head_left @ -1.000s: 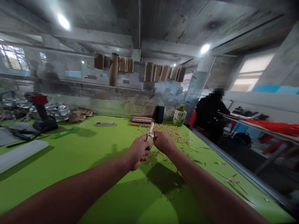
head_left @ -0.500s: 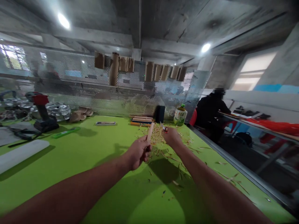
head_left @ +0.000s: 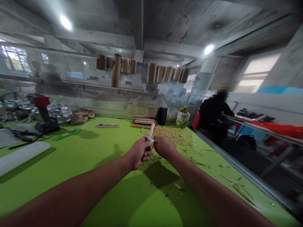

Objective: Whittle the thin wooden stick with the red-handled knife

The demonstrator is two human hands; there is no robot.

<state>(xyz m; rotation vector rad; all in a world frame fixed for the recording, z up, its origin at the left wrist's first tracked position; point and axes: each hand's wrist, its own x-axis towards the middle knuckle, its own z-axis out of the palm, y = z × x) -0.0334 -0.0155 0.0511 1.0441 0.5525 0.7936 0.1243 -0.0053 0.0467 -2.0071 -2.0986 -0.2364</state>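
My left hand (head_left: 139,153) is closed round the lower end of a pale wooden stick (head_left: 151,129), which points up and away from me. In my right hand (head_left: 165,147) is a small knife (head_left: 150,139) with a short, bright blade and a bit of red at the handle. The blade lies across the stick just above my left fingers, and the two hands almost meet. Most of the knife's handle is hidden in my fist. Curled wood shavings (head_left: 177,135) are heaped on the green table (head_left: 99,189) behind and right of my right hand.
Behind the hands stand stacked wooden strips (head_left: 143,122), a black block (head_left: 162,116) and a green-capped bottle (head_left: 183,117). A cordless drill (head_left: 42,110), a green cutter (head_left: 67,134) and a white roll (head_left: 23,156) lie left. A person (head_left: 214,112) sits at another table on the right.
My right hand has moved left and down towards me, bringing the knife blade from beyond the stick onto it near my left hand. My left hand has barely shifted.
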